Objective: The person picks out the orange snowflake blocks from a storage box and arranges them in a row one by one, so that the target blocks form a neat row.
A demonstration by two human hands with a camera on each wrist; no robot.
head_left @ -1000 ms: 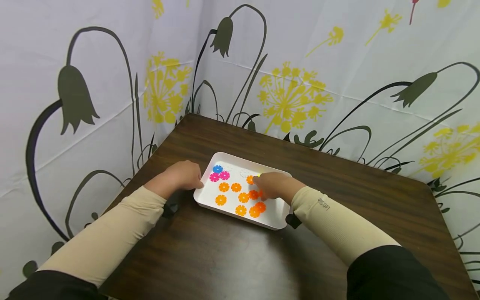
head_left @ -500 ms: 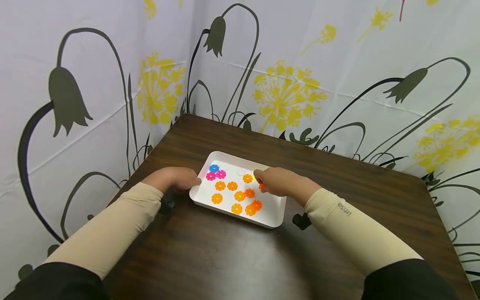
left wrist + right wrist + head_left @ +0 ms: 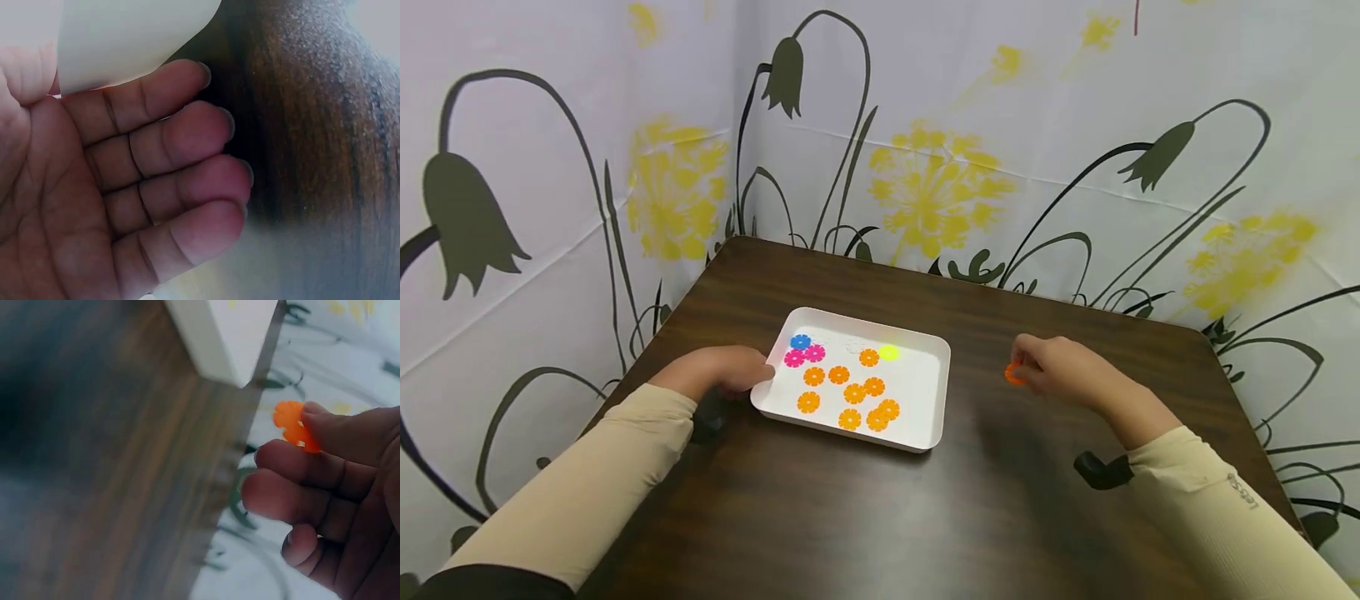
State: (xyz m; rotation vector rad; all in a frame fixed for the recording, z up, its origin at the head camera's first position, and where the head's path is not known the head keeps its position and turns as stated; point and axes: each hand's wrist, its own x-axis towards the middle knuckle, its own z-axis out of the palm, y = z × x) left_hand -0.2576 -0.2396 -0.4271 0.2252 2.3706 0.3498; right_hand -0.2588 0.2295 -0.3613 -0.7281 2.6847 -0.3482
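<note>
Beyond the right edge of the white tray (image 3: 917, 404), over the tabletop (image 3: 850, 508), the right hand (image 3: 1067, 375) has now carried an orange disc (image 3: 1012, 373), so one piece seems taken out from the others (image 3: 808, 402). Its grip pinches the disc; the right wrist view shows the thumb (image 3: 350, 434) upon it. The left hand (image 3: 730, 369) holds the tray's edge, its fingers (image 3: 197, 134) outside, visible only from the left wrist.

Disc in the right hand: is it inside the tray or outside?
Outside: the right hand pinches the disc over the table, apart from the tray.
</note>
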